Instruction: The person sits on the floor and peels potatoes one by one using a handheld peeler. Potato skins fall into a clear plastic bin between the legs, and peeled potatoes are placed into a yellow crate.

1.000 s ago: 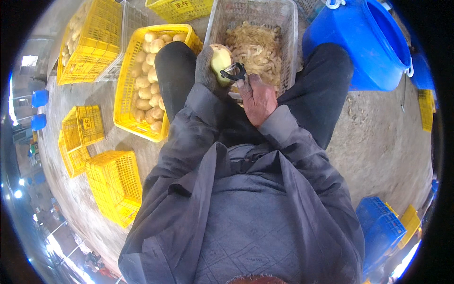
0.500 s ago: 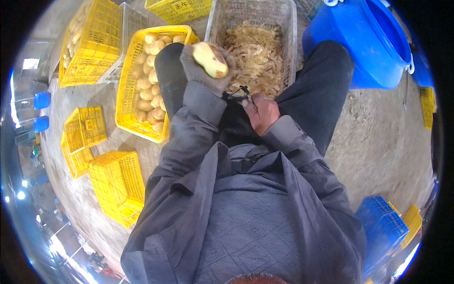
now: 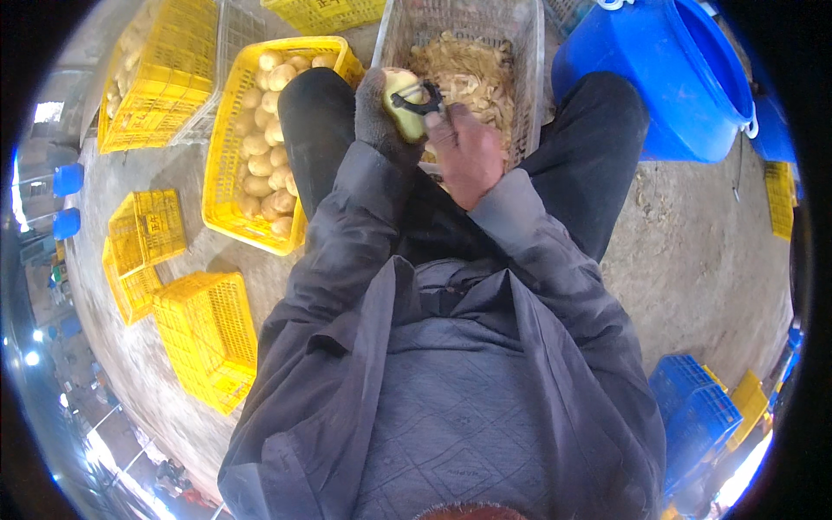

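the gloved left hand point(image 3: 375, 120) is wrapped around the left side of a pale potato point(image 3: 409, 124); the right hand's point(image 3: 471, 158) fingers grip a black peeler point(image 3: 431, 106) over its right side.

On my feed: grey concrete floor point(image 3: 693, 234), rough, stained in patches, curving at the fisheye rim. Pale window-like patch point(image 3: 49, 110) far left, glaring strip point(image 3: 17, 199) below it. Small bright light spots point(image 3: 32, 358) lower left, more white glare point(image 3: 745, 475) lower right; I can't tell if that's a doorway or window. Left-hand background is dim, cluttered, too small to read. Blue crates point(image 3: 693, 403) on the floor lower right.
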A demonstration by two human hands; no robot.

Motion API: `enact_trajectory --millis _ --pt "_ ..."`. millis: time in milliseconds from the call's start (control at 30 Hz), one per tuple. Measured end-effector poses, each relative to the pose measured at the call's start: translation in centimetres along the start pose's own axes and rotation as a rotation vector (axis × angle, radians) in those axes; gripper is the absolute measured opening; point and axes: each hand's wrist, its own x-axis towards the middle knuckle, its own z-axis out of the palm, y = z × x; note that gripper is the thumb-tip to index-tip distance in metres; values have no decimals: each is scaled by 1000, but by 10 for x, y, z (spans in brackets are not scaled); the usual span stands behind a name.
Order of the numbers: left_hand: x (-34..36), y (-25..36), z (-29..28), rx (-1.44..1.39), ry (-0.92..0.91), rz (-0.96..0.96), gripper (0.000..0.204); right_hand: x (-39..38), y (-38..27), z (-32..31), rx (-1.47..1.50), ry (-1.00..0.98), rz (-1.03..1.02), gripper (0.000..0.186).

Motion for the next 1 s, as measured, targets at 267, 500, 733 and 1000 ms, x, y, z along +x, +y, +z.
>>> enact_trajectory --millis 267,500,733,1000 --pt "-3 3 -6 14 176 -43 34 -31 14 -1 -52 -117 130 32" --pt "0 16 19 -245 206 6 40 -46 41 -13 -185 -143 153 30" --pt "4 14 16 -156 289 -38 39 -16 14 -24 -74 -46 139 32" --pt "10 6 2 -35 221 -102 41 -8 25 -3 -275 -134 -232 30"
